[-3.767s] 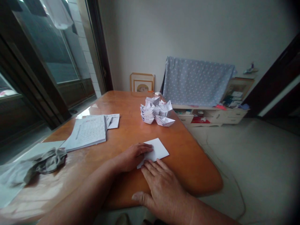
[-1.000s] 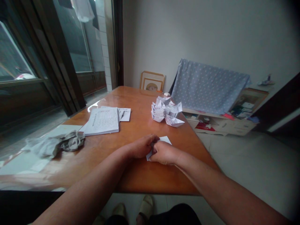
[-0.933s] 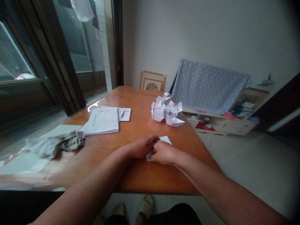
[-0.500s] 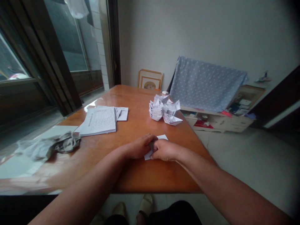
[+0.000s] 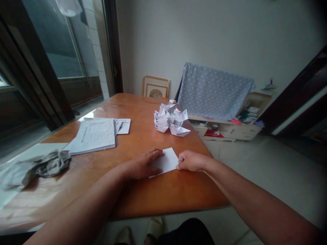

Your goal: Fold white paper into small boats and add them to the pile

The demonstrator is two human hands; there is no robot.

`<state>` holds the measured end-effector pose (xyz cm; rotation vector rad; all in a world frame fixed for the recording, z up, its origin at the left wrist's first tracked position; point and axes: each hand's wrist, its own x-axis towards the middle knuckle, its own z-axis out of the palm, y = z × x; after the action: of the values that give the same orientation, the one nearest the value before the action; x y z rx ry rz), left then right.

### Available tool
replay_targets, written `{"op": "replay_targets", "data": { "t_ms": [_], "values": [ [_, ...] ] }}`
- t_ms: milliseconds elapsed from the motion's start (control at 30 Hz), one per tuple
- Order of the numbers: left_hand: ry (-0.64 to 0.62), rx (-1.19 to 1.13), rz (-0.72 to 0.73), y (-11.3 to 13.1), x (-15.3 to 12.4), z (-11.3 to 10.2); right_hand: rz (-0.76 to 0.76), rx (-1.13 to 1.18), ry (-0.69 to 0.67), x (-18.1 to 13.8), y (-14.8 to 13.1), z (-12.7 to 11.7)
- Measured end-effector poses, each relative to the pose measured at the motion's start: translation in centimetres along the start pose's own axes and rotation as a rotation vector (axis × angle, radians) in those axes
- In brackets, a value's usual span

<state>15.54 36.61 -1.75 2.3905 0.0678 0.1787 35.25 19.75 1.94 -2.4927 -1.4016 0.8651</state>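
A folded white paper rectangle [image 5: 165,162] lies flat on the orange wooden table [image 5: 163,197], close to its near edge. My left hand [image 5: 142,165] rests palm down with its fingertips on the sheet's left part. My right hand [image 5: 191,161] is curled into a loose fist, with its fingers against the sheet's right edge. Beyond the hands stands a heap of several folded white paper boats [image 5: 170,120], touched by neither hand.
To the left lie a stack of handwritten sheets [image 5: 93,136], a loose paper [image 5: 123,126] and a crumpled grey cloth [image 5: 48,165]. Past the table's far right edge stand a low cream cabinet [image 5: 222,131] and a blue dotted cloth [image 5: 213,92].
My hands have parted: the right hand has moved rightward off the paper's middle. The sheet now shows wider and lies flat between them.
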Motion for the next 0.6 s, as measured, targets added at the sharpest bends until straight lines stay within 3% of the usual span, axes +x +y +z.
{"op": "replay_targets", "data": {
  "t_ms": [600],
  "values": [
    [0.004,0.028,-0.023,0.3,-0.3,-0.1,0.019,0.281,0.024,0.4,4.5,-1.1]
  ]
}}
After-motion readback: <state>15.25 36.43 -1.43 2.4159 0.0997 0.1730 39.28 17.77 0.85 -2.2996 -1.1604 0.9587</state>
